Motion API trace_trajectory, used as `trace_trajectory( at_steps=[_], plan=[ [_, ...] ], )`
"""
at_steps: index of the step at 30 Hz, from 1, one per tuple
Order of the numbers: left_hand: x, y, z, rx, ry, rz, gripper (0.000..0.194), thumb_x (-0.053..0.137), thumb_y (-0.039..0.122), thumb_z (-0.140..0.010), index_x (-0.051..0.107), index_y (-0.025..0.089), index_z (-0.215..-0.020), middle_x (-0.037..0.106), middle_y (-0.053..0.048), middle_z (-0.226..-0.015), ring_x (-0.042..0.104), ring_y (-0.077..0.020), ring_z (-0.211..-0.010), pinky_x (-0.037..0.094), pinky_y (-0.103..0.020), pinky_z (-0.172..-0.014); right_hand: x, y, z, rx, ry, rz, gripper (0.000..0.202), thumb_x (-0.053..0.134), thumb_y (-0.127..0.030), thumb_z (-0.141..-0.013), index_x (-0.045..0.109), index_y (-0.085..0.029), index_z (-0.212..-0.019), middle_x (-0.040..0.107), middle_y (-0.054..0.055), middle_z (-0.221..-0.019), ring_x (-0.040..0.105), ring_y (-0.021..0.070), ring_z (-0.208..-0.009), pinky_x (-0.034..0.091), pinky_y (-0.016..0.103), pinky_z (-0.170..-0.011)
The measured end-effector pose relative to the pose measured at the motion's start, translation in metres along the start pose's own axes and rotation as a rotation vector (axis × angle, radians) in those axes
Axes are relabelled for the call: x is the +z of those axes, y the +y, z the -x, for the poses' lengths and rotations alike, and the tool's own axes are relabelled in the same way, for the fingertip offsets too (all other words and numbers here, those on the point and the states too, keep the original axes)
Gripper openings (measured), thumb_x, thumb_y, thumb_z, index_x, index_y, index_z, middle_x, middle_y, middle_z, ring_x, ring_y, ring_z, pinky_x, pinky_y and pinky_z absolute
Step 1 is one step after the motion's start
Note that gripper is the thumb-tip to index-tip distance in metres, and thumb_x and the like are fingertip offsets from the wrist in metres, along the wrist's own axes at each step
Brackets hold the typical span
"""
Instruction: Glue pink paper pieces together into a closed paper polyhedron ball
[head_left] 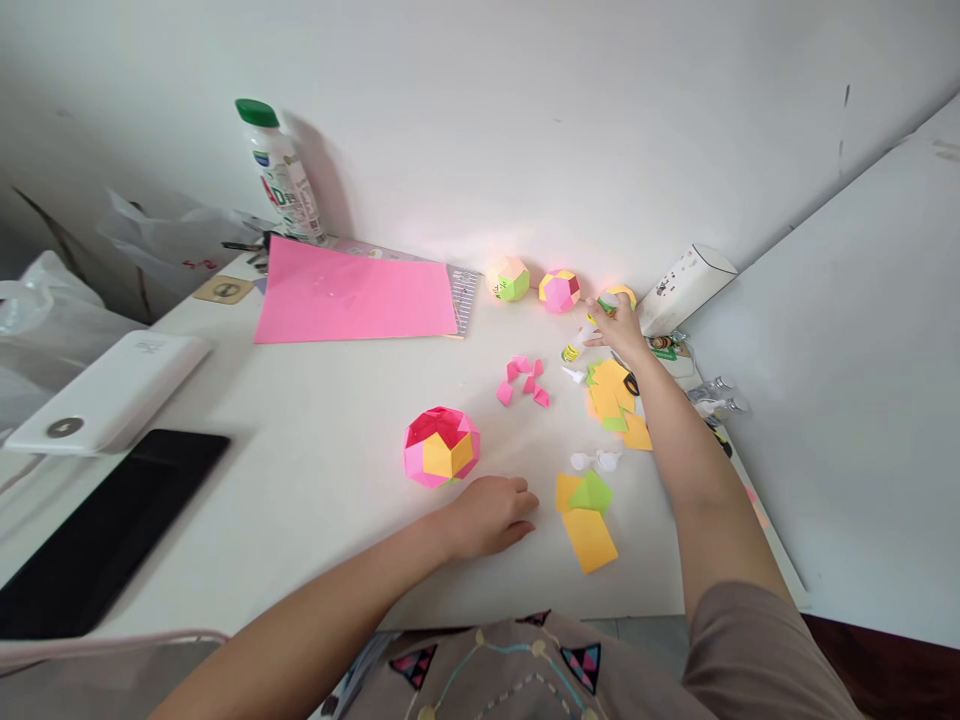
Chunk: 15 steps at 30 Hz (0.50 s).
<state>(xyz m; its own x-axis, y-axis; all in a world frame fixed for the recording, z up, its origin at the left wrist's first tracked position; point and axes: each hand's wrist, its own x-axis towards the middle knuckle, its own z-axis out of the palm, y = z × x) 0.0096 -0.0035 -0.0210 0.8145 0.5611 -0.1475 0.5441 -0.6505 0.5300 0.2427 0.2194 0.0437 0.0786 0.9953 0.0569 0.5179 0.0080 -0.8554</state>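
My right hand (621, 332) reaches to the back right of the table, fingers closed around a small glue bottle (576, 347) with a yellow label, which is tilted and partly hidden by the fingers. A white nozzle tip (574, 375) lies just below it. My left hand (495, 515) rests on the table, loosely curled, thumb and fingers apart, holding nothing that I can see. Beside it stands a partly built paper ball (450, 455), pink and yellow with an opening at the top. Small folded pink paper pieces (541, 397) lie between the two hands.
Yellow and green paper pieces (607, 395) lie near black-handled scissors (631, 384), with more paper (589, 540) nearer me. Finished paper balls (559, 291) and a white box (686, 290) line the wall. Leftward are a pink sheet (352, 295), bottle (289, 185), power bank (112, 390) and black tablet (112, 540).
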Motion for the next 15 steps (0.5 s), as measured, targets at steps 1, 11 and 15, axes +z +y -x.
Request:
trace_trajectory(
  at_steps=[1,11,15],
  plan=[
    [0.0000,-0.0001,0.0000,0.000,-0.002,-0.002,0.016,0.046,0.029,-0.090,0.058,0.019,-0.094,0.062,-0.006,-0.090,0.061,-0.0203,-0.080,0.040,-0.028,-0.061,0.0000,0.0008,-0.0005,-0.003,0.001,0.001,0.056,0.066,-0.064,-0.068,0.039,-0.025,-0.099,0.050,0.004,-0.101,0.063,0.0178,-0.081,0.065,0.039,-0.057],
    [-0.0008,0.0006,-0.0001,-0.006,-0.008,-0.001,0.016,0.046,0.029,-0.090,0.059,0.020,-0.094,0.062,-0.006,-0.091,0.061,-0.0203,-0.080,0.040,-0.028,-0.061,0.0007,0.0061,-0.0029,-0.046,0.001,-0.006,0.053,0.067,-0.059,-0.069,0.039,-0.025,-0.097,0.051,0.003,-0.096,0.063,0.0183,-0.082,0.065,0.038,-0.053],
    [0.0000,0.0005,-0.0004,-0.002,-0.012,-0.012,0.018,0.045,0.030,-0.090,0.059,0.019,-0.096,0.062,-0.006,-0.092,0.061,-0.0210,-0.081,0.040,-0.029,-0.062,0.0019,0.0046,-0.0014,-0.044,0.010,-0.002,0.053,0.071,-0.055,-0.066,0.038,-0.024,-0.093,0.049,0.002,-0.097,0.062,0.0183,-0.083,0.065,0.039,-0.054]
  ],
)
